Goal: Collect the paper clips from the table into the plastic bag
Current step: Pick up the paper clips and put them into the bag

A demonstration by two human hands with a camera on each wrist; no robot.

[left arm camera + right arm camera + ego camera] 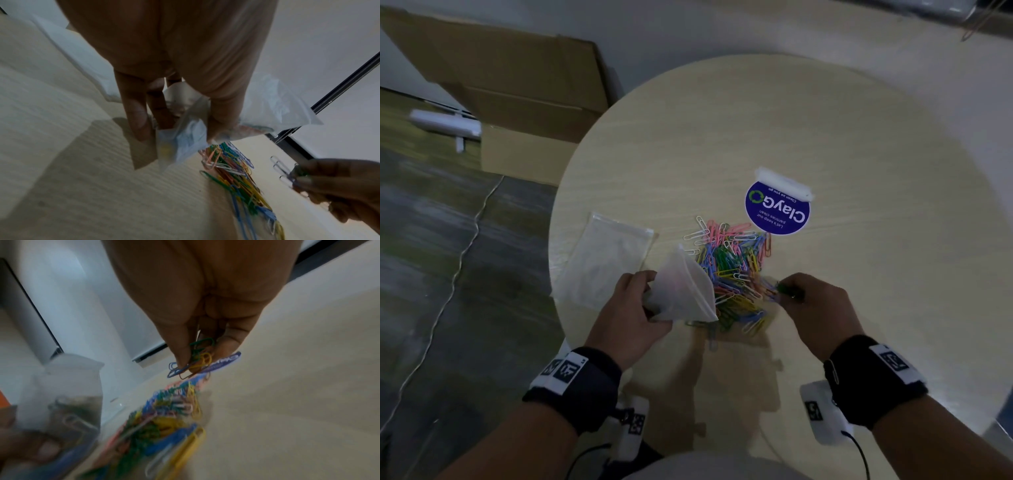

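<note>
A heap of coloured paper clips (pixel 732 270) lies on the round pale table (pixel 859 171) in front of me. My left hand (pixel 633 308) grips a small clear plastic bag (pixel 685 291) lifted just left of the heap, its mouth turned towards the clips. Some clips show through the bag (pixel 68 415) in the right wrist view. My right hand (pixel 804 301) pinches a small bunch of clips (pixel 195 361) at the heap's right edge, just above the table. In the left wrist view my fingers (pixel 139 113) and thumb hold the bag (pixel 185 139) above the heap (pixel 236 175).
A second, flat clear bag (pixel 606 260) lies at the table's left edge. A round blue sticker sign (pixel 777 209) on a white stand lies beyond the heap. Cardboard boxes (pixel 517 89) and a thin cable (pixel 458 260) are on the floor to the left.
</note>
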